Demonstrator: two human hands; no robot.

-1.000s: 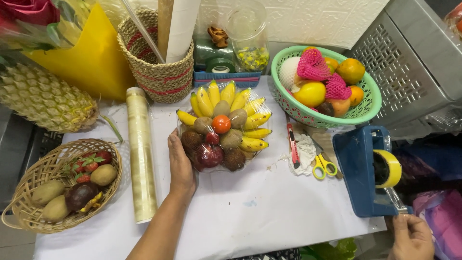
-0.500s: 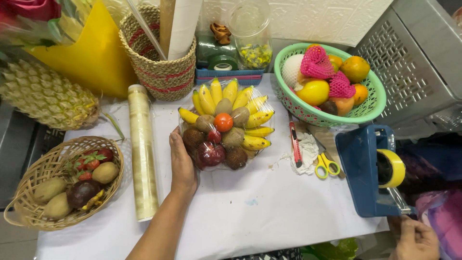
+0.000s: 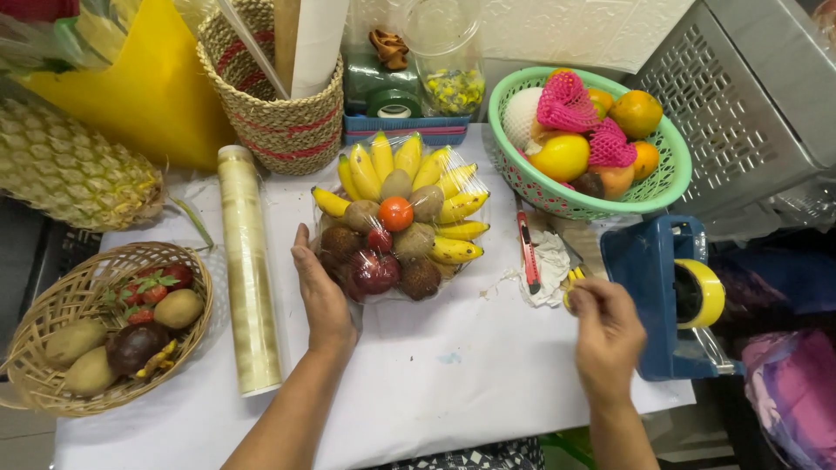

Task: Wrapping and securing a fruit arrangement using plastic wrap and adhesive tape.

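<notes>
Plastic-wrapped fruit platter (image 3: 396,218) (bananas fanned), left hand (image 3: 320,292) touching its side

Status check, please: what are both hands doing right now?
Left hand steadies wrapped fruit basket. Right hand on yellow scissors. Red cutter, cloth lie between.

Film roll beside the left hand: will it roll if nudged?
Probably: the film roll is a smooth cylinder lying flat on the table, nothing blocking it. It looks stiff, and likely slippery, being glossy.
</notes>
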